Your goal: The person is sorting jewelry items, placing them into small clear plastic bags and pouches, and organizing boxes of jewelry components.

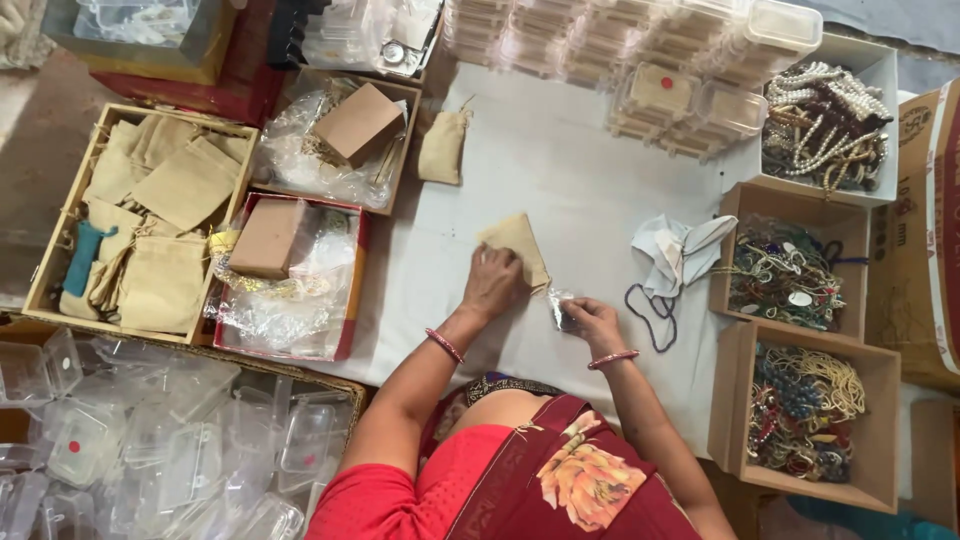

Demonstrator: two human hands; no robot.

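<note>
1. The left hand lies palm down, fingers closed loosely over the near edge of a small tan cloth pouch and pressing it flat against the white surface.
2. The pouch sits near the middle of the surface, its far corner pointing away from the person and its right edge free of the hand.
3. The right hand is just to the right of the left and slightly nearer, fingers pinched around a small clear plastic packet; what the packet holds is too small to tell.
4. The two hands are close together but apart.
5. A second tan pouch lies farther off on the surface, to the left, with its drawstring end pointing away.
6. At far left a wooden tray holds a heap of the same tan pouches.
7. Beside it, two boxes hold crinkled plastic wrap and a brown cardboard block each.
8. To the right of the hands lie a crumpled white cloth and a loop of dark beads.
9. Along the right edge three open boxes are filled with tangled bead necklaces.
10. Stacks of clear plastic cases stand at the far side, and more empty ones are piled near left.
</note>
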